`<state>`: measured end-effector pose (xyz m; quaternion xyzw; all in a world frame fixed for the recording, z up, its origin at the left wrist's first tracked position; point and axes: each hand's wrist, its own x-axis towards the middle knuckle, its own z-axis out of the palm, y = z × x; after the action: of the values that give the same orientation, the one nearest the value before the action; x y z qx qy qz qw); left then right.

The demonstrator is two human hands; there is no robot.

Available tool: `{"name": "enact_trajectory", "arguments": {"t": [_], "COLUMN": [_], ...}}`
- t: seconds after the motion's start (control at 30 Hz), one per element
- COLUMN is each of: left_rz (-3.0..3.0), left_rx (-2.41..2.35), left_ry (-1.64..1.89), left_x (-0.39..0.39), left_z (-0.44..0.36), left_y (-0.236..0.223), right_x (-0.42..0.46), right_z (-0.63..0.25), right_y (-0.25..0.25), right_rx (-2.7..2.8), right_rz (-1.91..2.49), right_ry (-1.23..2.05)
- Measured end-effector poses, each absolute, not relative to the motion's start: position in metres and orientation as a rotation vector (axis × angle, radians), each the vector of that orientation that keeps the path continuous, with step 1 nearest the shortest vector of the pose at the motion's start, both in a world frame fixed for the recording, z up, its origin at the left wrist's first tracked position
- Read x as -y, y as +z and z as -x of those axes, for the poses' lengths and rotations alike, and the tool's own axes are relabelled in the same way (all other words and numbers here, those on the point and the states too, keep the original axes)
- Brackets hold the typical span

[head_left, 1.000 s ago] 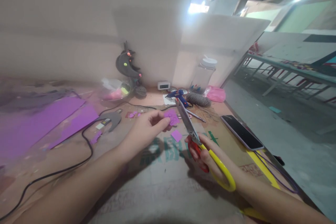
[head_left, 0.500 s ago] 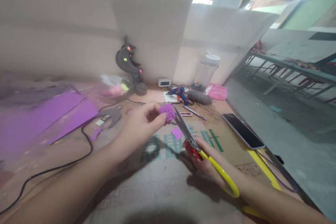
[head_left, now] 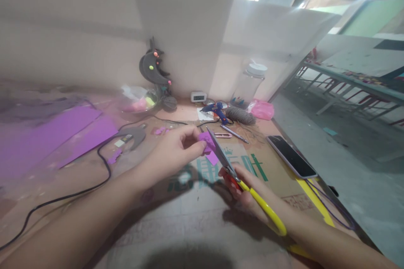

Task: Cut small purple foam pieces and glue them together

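Observation:
Between thumb and fingers, my left hand pinches a small purple piece with lines drawn on it; paper or foam, I cannot tell which. My right hand is closed round the handles of scissors, one handle yellow and the other red. The blades point up and away, right at the purple piece's right edge. Whether they have cut into it is hard to see. Another small purple square lies on the cardboard below. Purple scraps lie left of my left hand.
Cardboard covers the table. Behind my hands are a blue glue gun, grey yarn, a pen and a clear jar. A phone lies right, large purple sheets left. A black cable crosses the left side.
My left hand has moved slightly right and down with the purple piece, which is turned and now partly overlaps the loose square. The scissors have barely shifted; their blades look closer together.

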<state>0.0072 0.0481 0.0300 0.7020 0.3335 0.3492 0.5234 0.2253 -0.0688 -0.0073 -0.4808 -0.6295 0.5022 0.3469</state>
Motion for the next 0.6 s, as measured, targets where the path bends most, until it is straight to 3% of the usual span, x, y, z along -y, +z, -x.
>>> {"name": "enact_trajectory", "arguments": {"t": [0.6], "left_rz": [-1.639], "left_rx": [-0.793], "left_ry": [0.844], "left_x": [-0.0476], "left_z": [-0.0099], "left_y": [0.0268], "right_x": [0.0651], "right_z": [-0.2266], "right_y": [-0.0056], "right_rx": [1.674], "right_rz": [1.291], "right_ry": [1.232]}}
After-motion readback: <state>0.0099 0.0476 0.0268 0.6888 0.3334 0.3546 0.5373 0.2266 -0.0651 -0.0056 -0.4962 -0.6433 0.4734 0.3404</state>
